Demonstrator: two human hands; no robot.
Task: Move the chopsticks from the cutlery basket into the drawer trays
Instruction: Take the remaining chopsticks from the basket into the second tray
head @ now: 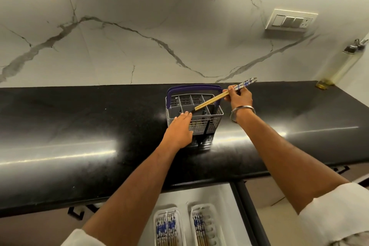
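Overhead, a veined marble wall [139, 26] with a switch plate [290, 20] rises behind a long black counter [69, 126], on which a grey cutlery basket [213, 117] with a purple handle stands near the back, a bottle [343, 62] far off to its right. Below the counter's front edge an open drawer [223, 197] shows two white trays [174, 210], both already holding chopsticks. The left hand [179, 128] lies against the basket's near side with fingers straight and together, while the right hand [238, 96] pinches a pair of chopsticks [209, 102] slanting over the basket, dark tips just above its compartments.
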